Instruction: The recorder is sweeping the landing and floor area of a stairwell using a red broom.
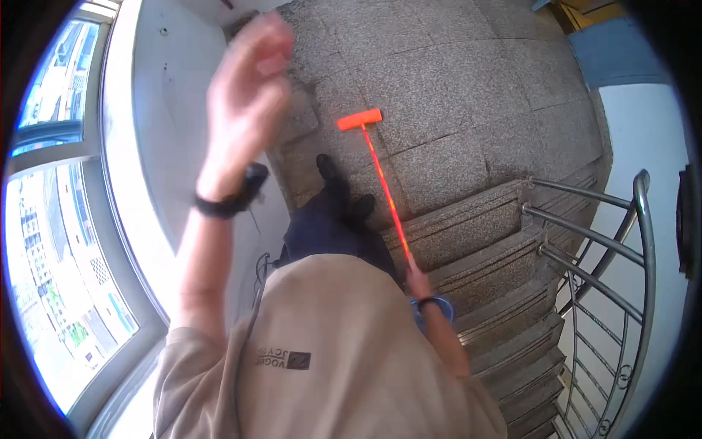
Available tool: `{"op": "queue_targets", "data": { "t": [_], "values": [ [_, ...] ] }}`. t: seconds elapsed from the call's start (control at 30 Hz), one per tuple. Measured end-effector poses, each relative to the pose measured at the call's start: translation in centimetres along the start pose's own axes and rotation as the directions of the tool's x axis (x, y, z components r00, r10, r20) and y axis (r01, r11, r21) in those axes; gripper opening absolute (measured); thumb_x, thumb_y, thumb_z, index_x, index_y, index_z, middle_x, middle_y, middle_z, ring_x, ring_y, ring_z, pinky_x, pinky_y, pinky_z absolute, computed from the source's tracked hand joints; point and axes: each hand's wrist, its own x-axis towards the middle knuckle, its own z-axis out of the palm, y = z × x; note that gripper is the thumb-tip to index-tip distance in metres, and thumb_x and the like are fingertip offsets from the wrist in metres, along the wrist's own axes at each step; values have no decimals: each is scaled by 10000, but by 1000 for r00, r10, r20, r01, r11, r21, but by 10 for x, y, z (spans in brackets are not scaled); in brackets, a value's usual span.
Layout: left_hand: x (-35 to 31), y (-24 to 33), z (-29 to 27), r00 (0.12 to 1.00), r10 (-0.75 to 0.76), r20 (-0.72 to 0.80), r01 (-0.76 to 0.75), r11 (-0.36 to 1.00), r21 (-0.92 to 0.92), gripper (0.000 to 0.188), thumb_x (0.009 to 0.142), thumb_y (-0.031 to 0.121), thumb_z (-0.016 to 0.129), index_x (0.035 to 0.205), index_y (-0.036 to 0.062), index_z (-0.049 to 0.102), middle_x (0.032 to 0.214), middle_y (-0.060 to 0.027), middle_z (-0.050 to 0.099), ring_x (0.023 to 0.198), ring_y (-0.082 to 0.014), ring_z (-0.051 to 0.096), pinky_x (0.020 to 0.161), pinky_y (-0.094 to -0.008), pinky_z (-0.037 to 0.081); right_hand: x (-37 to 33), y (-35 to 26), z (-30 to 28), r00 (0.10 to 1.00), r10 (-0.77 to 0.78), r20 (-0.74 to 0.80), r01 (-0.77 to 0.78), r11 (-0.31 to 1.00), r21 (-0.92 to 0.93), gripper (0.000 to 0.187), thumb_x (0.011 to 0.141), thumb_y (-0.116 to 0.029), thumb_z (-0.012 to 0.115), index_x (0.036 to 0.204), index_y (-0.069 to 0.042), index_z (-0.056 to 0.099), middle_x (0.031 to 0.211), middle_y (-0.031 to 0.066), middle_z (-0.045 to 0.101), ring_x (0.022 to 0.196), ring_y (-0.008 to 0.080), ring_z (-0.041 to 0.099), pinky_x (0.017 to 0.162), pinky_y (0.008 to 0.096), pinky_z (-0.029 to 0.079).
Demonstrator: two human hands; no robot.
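Raised at the upper left in front of the white wall, my left hand (248,102) is blurred by motion. Its fingers are loosely bent, the thumb stands apart from them, and nothing shows in it. A black watch (232,196) is on that wrist. Down by my right side, my right hand (418,284) is closed round the end of the long orange-red handle of a mop (385,186). The mop's T-shaped orange head (360,119) rests on the stone floor ahead of my feet. Partly hidden behind my right wrist is the rim of a blue bucket (447,309).
Speckled stone steps (475,241) go down on my right, bordered by a metal handrail (643,241). A window (55,241) and white wall (172,102) run along my left. My dark shoes (327,167) stand on the landing. A blue panel (618,51) is at the far right.
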Motion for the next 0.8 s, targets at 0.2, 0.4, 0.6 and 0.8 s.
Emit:
{"op": "queue_targets", "data": {
  "t": [0.2, 0.4, 0.6, 0.8],
  "values": [
    [-164, -135, 22, 776, -609, 165, 465, 729, 502, 403, 777, 40, 534, 1176, 44, 591, 1085, -183, 647, 1038, -322, 614, 899, -387, 485, -133, 105, 37, 986, -107, 124, 119, 988, -95, 756, 860, -144, 505, 1491, -275, 111, 797, 241, 639, 718, 439, 618, 606, 544, 468],
    [-242, -173, 16, 488, -757, 434, 435, 642, 631, 393, 803, 103, 549, 1193, 54, 565, 961, -135, 667, 910, -275, 642, 820, -362, 500, -75, 67, 27, 981, -44, 187, 74, 985, -155, 662, 906, -318, 487, 1477, -303, 151, 874, 244, 641, 793, 440, 619, 654, 551, 465],
    [-241, -199, 25, 467, -768, 439, 417, 629, 656, 381, 823, 147, 560, 1186, 30, 562, 866, -115, 648, 847, -243, 633, 783, -348, 492, 80, -114, -15, 969, -245, 39, 248, 958, -144, 588, 912, -207, 438, 1448, -329, 228, 914, 254, 640, 835, 448, 618, 723, 559, 480],
    [-222, -220, 90, 331, -891, 309, 923, 374, 88, 359, 904, 366, 540, 1060, 53, 620, 930, -141, 657, 840, -219, 636, 704, -323, 512, 98, -237, -63, 957, -267, 111, 233, 938, 255, 433, 900, -172, 416, 1333, -177, 417, 900, 258, 637, 803, 439, 628, 719, 543, 496]
  ]
}}
